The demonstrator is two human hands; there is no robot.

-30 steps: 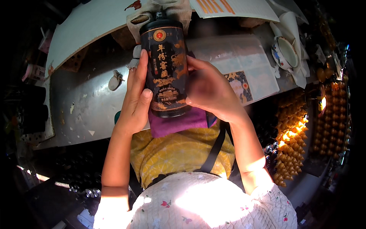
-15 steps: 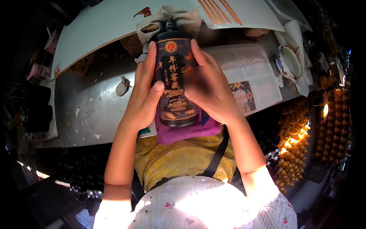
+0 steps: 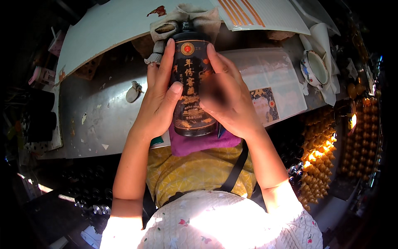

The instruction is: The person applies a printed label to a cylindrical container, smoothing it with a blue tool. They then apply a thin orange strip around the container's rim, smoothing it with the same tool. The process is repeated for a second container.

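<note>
A dark bottle (image 3: 193, 91) with gold and red decoration lies between my hands, its neck pointing away from me. My left hand (image 3: 159, 97) is wrapped along its left side, with the thumb on the front face. Along the right side, my right hand (image 3: 234, 99) grips it; a blurred patch hides part of that hand and its thumb. The bottle's base rests over a folded purple cloth (image 3: 203, 146) at the table's near edge. Beyond the neck is a stained whitish cloth (image 3: 203, 20).
Decal pieces (image 3: 264, 103) lie under a clear sheet right of my hands. An enamel mug (image 3: 316, 68) stands farther right. On the metal tabletop (image 3: 93, 120) sits a small tied pouch (image 3: 133, 92). Orange strips (image 3: 242, 12) lie on the white board. Rows of gold bottles (image 3: 319, 155) stand below right.
The bottle and both hands have shifted very slightly to the right and away from me. My grip looks the same.
</note>
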